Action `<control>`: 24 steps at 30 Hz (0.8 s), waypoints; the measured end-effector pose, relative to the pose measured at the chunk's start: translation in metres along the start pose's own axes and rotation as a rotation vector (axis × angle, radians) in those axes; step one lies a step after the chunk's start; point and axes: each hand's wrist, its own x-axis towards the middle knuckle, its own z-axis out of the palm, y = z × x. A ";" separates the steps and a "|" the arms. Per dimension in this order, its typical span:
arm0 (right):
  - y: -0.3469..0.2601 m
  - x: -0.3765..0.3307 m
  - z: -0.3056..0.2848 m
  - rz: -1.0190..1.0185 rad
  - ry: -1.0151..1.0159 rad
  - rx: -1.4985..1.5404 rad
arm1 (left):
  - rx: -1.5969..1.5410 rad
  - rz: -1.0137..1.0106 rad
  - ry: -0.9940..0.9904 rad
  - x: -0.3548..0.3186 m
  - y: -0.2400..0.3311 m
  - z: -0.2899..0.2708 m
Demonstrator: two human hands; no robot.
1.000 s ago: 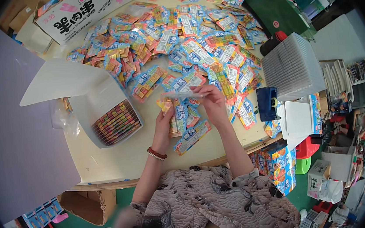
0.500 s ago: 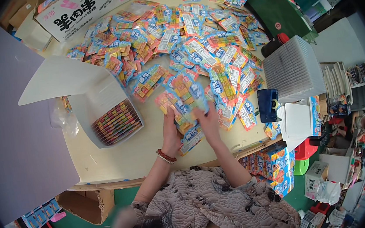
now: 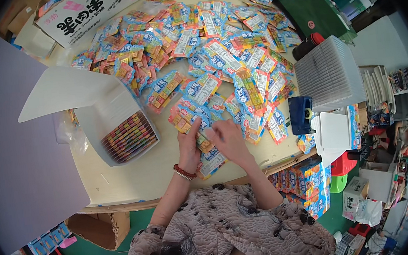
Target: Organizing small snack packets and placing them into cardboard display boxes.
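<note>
Open white box (image 3: 109, 107), thin smooth card, its broad curved flap (image 3: 56, 95) folded out to the left; a tight row of thin, edge-on packets (image 3: 130, 137) fills its near part. Right of the box, the left hand (image 3: 189, 146) grips the held packets (image 3: 184, 118), flat, glossy and multicoloured with blue scalloped headers, between thumb and fingers. The right hand (image 3: 231, 142), farther from the box on the same side, has its fingers curled at the near end of these packets; whether it pinches them cannot be told. A loose packet (image 3: 212, 161), partly covered by the hands, lies on the box's right. A broad heap of similar packets (image 3: 195, 37) spreads beyond the box and to its right, overlapping at all angles. A crumpled clear bag (image 3: 74, 137) lies against the box's left side. Well to the box's right stand a dark blue tape dispenser (image 3: 301, 115), a ribbed stack of translucent trays (image 3: 329, 76) and a dark cylinder with a red lid (image 3: 308, 46). Behind the box is a printed white carton (image 3: 92, 15). The cream tabletop (image 3: 125, 181), smooth, shows bare in front of the box; below and nearer than the box are a brown cardboard box (image 3: 101, 231) and green floor (image 3: 146, 220).
</note>
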 end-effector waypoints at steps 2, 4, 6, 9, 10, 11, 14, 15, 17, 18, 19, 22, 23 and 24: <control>0.020 0.008 0.009 0.070 0.227 0.192 | -0.038 -0.043 -0.028 -0.003 0.004 0.002; 0.030 0.014 0.011 0.140 0.452 0.387 | -0.075 -0.086 -0.051 -0.007 0.006 0.002; 0.027 0.017 0.005 0.268 0.151 0.656 | -0.016 0.009 -0.087 -0.014 0.008 0.001; 0.022 0.024 -0.004 0.283 0.069 0.757 | -0.018 -0.001 -0.116 -0.015 0.014 0.001; 0.022 0.027 -0.006 0.224 0.161 0.664 | -0.019 0.001 -0.114 -0.015 0.014 0.001; 0.034 0.033 -0.007 0.223 0.166 0.662 | -0.007 -0.007 -0.099 -0.013 0.014 0.002; 0.059 0.049 -0.012 0.002 0.410 0.423 | -0.025 -0.025 -0.072 -0.008 0.011 0.000; 0.060 0.051 -0.015 0.056 0.338 0.469 | -0.057 -0.036 -0.062 -0.007 0.011 -0.001; 0.050 0.048 -0.019 0.115 0.260 0.514 | -0.085 -0.068 -0.067 -0.006 0.013 -0.005; 0.042 0.044 -0.016 0.198 0.172 0.600 | -0.113 -0.098 -0.075 -0.005 0.014 -0.006; 0.036 0.041 -0.010 0.279 0.079 0.685 | -0.115 -0.097 -0.072 -0.004 0.009 -0.006; 0.029 0.033 0.015 0.140 0.246 0.500 | -0.036 -0.031 -0.124 -0.004 -0.003 0.001; 0.030 0.033 0.016 0.139 0.244 0.501 | -0.023 -0.057 -0.087 -0.006 -0.003 0.004; 0.032 0.033 0.015 0.117 0.374 0.448 | -0.011 -0.082 -0.050 -0.008 -0.002 0.006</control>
